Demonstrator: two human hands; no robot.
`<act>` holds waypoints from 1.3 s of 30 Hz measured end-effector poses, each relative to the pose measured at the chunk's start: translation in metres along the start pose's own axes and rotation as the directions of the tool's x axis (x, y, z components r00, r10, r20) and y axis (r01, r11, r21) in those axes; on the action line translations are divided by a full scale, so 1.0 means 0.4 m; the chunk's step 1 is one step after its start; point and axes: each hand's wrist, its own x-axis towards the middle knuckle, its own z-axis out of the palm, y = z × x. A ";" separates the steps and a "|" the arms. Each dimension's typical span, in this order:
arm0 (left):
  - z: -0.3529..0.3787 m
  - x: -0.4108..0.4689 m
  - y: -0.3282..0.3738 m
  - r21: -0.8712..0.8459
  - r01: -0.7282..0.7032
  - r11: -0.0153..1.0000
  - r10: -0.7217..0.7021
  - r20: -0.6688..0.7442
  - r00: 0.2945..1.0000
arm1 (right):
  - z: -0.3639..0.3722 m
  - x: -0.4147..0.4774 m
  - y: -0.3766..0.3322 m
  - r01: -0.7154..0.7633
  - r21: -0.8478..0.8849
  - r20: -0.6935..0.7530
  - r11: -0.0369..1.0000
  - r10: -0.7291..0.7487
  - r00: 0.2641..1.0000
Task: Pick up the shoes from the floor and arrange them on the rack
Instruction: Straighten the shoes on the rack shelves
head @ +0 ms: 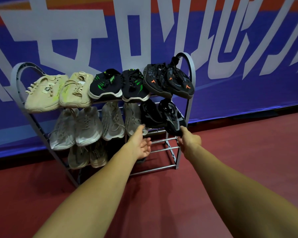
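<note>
Placing step: right hand (189,140) grips the black mesh shoe (173,117) by its near end on the rack's (193,79) middle shelf; left hand (141,145) hovers, fingers wide. Next, I reckon: square it, release.

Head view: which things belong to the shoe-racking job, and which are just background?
Job:
rack
black mesh shoe, gripped at the toe by the right hand
black shoe beside it
left hand, empty
beige pair and the other shelved shoes

Just there:
blue banner
red floor
</note>
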 end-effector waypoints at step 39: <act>0.062 -0.005 -0.024 0.134 -0.101 0.986 0.093 0.065 0.994 | 0.031 -0.001 -0.042 0.125 0.039 0.279 0.991 -0.131 0.951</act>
